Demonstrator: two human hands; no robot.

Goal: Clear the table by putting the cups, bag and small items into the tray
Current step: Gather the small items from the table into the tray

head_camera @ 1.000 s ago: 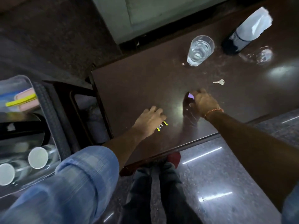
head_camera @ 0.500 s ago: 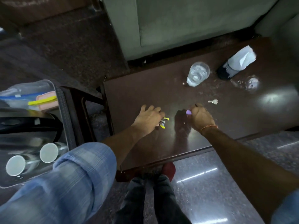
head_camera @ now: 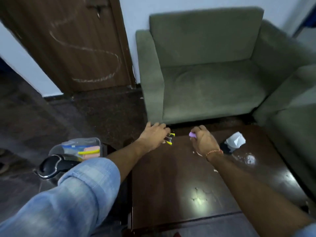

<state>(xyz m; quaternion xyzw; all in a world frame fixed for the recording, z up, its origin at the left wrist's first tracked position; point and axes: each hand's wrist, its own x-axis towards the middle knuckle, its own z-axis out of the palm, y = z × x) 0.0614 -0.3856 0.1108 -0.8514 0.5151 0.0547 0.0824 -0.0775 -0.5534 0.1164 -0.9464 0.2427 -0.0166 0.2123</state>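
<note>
Sofa: I am looking at a green sofa [head_camera: 210, 72] filling the far right, behind the table; it is playing no part in the job.
Table: the dark wooden table [head_camera: 179, 185] is running from near centre to far right; its surface is looking glossy and scuffed, with pale flecks near the middle.
Tray: the clear tray [head_camera: 95, 140] is sitting at left, off the table's left edge, near my left forearm; a yellow-and-pink item and a black object are lying in it.
Bag: a white bag over a dark base [head_camera: 234, 142] is waiting on the far right of the table, just beyond my right wrist.
Step in hand: I judge that I am carrying picked-up small items away from the tabletop; the drop into the tray is not yet done.
Left hand: my left hand [head_camera: 154, 135] is hovering over the table's far left corner, fingers curled and pinching a small cluster of yellow-tipped clips [head_camera: 169, 139].
Right hand: my right hand [head_camera: 203, 140] is closed, fingertips pinching a small purple item [head_camera: 192, 134] over the far middle of the table.
Next move: I expect it is calling for a swing left to the tray, releasing both loads low inside its walls; the bag is remaining after that.
</note>
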